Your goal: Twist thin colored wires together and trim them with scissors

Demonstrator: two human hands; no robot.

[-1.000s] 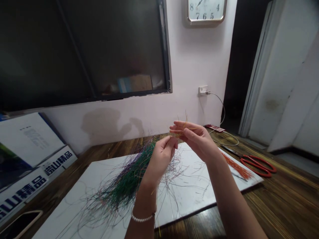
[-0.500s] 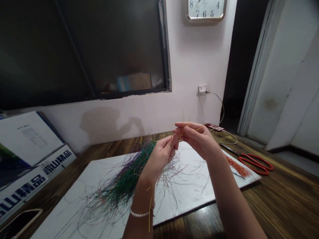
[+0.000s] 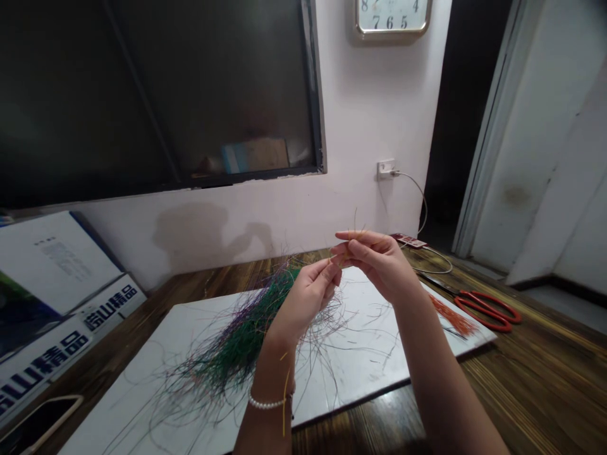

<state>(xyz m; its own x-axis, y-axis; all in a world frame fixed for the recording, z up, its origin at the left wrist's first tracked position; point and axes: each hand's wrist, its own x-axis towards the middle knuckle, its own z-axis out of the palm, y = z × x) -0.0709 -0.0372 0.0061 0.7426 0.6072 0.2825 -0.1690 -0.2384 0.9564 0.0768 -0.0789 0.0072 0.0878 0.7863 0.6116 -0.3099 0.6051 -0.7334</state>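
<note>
My left hand (image 3: 310, 291) is closed in a pinch on thin yellow wires (image 3: 344, 257), whose ends also hang down past my wrist. Fingertip to fingertip with it, my right hand (image 3: 372, 259) grips the same yellow strands between thumb and fingers, and a few ends stick up above its index finger. Beneath and left of my hands lies a tangled heap of green and purple wires (image 3: 246, 332) on a white board (image 3: 365, 373). Exactly how the strands cross between the fingertips is too fine to make out.
Red-handled scissors (image 3: 488, 309) lie at the right beside a bundle of orange wires (image 3: 453, 316). A phone (image 3: 42, 423) is at the lower left, near printed boxes (image 3: 61, 272). Behind the board, a white cable (image 3: 422, 196) runs from a wall socket (image 3: 386, 169).
Both hands stay nearly in place. The fingers of my right hand have shifted slightly, and the yellow ends above them point a little differently.
</note>
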